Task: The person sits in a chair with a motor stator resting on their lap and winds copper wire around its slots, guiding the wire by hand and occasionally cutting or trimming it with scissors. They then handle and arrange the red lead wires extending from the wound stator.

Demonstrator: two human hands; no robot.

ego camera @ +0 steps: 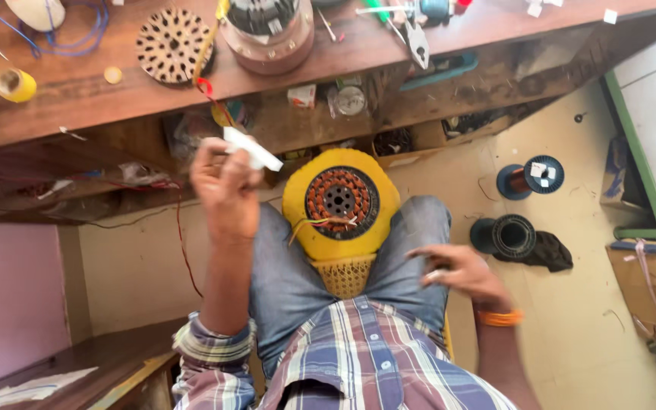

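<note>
Two bare hands in view, seen from above over a seated person's lap. Left hand (225,190) raised near the front edge of the wooden counter (77,106), fingers (214,156) closed around a small white folded strip (253,150) that sticks out toward the right. Right hand (457,269) lower, beside the right knee, fingers spread and loose, holding nothing that can be made out; image blurred there. An orange band (499,317) sits on that wrist. Between the knees a yellow-rimmed motor stator (341,201) with copper windings rests on a yellow woven stool (347,273), thin wire leads trailing from its left side. Open floor to the right of the legs, taken up only by two dark wire spools (529,178) well apart from the right hand, and a dark cloth (548,254). On the counter top: a perforated round disc (172,44), a metal motor housing (267,34), pliers (417,42), a yellow tape roll (14,85), blue wire (77,38). Under the counter a cluttered shelf. Floor is pale cream; a green-framed panel (635,167) stands at the right edge.
</note>
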